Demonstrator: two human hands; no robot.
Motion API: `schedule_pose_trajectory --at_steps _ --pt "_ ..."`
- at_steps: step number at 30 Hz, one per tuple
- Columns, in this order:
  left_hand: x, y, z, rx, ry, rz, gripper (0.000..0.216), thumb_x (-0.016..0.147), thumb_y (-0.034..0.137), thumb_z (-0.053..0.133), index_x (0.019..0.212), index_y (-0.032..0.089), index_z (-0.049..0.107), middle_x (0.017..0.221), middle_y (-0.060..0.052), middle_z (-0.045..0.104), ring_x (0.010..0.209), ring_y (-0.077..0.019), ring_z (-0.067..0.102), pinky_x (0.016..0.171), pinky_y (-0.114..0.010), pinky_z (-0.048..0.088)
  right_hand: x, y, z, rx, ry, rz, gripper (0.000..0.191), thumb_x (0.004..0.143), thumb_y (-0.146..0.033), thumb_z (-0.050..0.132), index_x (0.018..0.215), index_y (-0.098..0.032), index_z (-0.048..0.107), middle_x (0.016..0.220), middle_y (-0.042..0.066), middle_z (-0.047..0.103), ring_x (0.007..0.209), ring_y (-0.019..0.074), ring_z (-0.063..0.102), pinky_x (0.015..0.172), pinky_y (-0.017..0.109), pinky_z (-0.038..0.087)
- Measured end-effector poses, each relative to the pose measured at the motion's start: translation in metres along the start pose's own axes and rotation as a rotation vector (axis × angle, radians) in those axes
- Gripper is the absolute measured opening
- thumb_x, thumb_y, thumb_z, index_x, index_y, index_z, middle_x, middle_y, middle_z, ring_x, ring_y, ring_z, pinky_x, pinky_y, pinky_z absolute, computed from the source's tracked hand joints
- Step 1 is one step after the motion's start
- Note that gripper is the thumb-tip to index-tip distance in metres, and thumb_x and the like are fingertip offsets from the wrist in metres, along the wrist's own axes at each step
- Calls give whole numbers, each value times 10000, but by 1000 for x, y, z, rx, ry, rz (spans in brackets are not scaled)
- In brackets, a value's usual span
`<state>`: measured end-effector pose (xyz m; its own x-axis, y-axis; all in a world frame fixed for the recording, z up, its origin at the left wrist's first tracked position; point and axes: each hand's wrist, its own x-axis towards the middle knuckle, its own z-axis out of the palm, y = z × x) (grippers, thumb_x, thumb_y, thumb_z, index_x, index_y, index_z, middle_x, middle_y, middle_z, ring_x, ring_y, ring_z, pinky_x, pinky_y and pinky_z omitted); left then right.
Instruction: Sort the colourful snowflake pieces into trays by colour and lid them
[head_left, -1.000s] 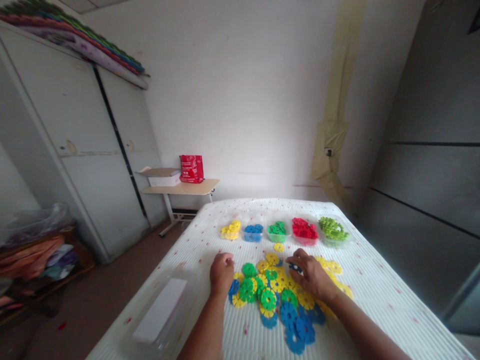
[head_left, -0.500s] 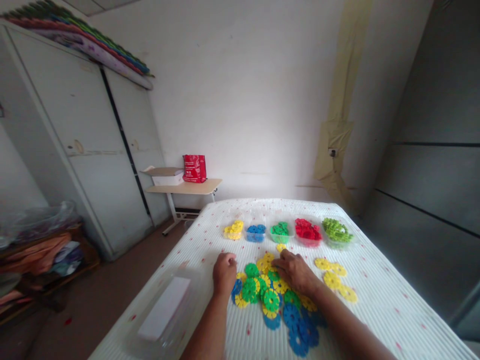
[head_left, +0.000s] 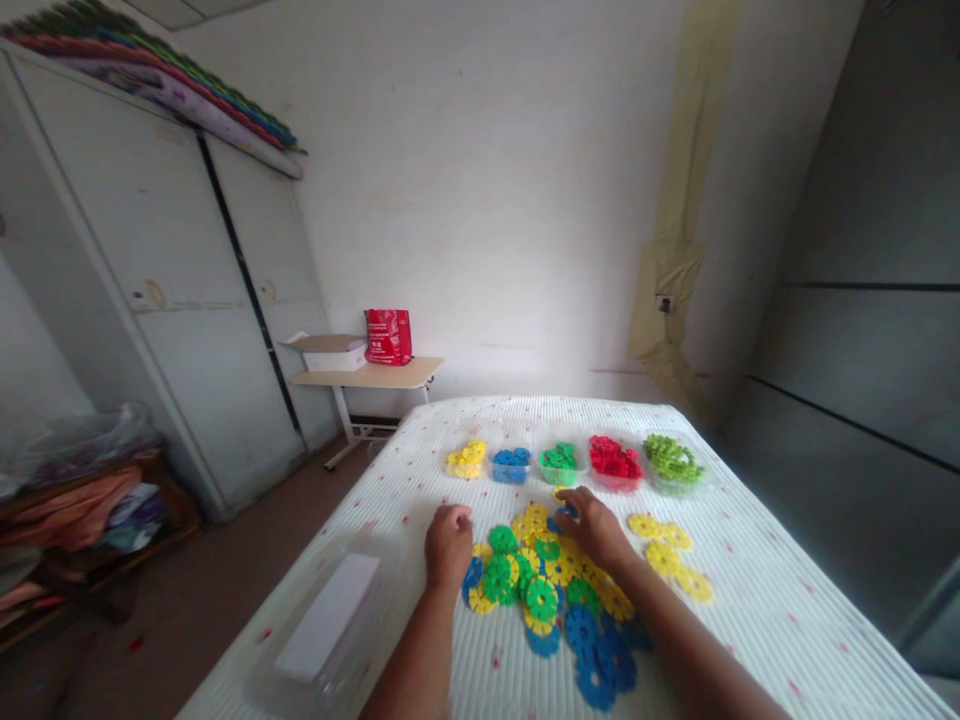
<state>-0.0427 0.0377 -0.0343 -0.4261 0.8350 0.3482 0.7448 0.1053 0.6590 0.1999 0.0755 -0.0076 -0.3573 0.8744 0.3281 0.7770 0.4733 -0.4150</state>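
To me the flat notched multicolour plastic discs (head_left: 541,597) piled on the white ribbed bed (head_left: 757,550) look light, stiff, slick: pinch a rim; right hand (head_left: 592,527) grip can't tell, left hand (head_left: 448,541) fisted shut beside them.

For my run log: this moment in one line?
left hand: curled, at left edge of disc pile | right hand: on pile, fingertips by blue disc | beyond: five colour-sorted tubs
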Motion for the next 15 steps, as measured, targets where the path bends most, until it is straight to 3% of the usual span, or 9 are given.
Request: schedule_pose_trajectory --at_steps 4,15 --pt "0 -1 0 0 4 6 215 760 100 452 782 183 649 857 -36 659 858 -145 601 817 -245 440 4 -13 2 -83 -117 55 277 754 -240 560 998 -151 657 980 114 657 935 220 609 801 277 446" --pt "1 -3 2 -22 14 13 208 756 97 454 775 168 649 843 -47 662 831 -153 607 798 -256 450 6 -17 -2 -122 -150 93 334 706 -179 543 1023 -149 646 999 118 659 915 224 621 786 278 444"
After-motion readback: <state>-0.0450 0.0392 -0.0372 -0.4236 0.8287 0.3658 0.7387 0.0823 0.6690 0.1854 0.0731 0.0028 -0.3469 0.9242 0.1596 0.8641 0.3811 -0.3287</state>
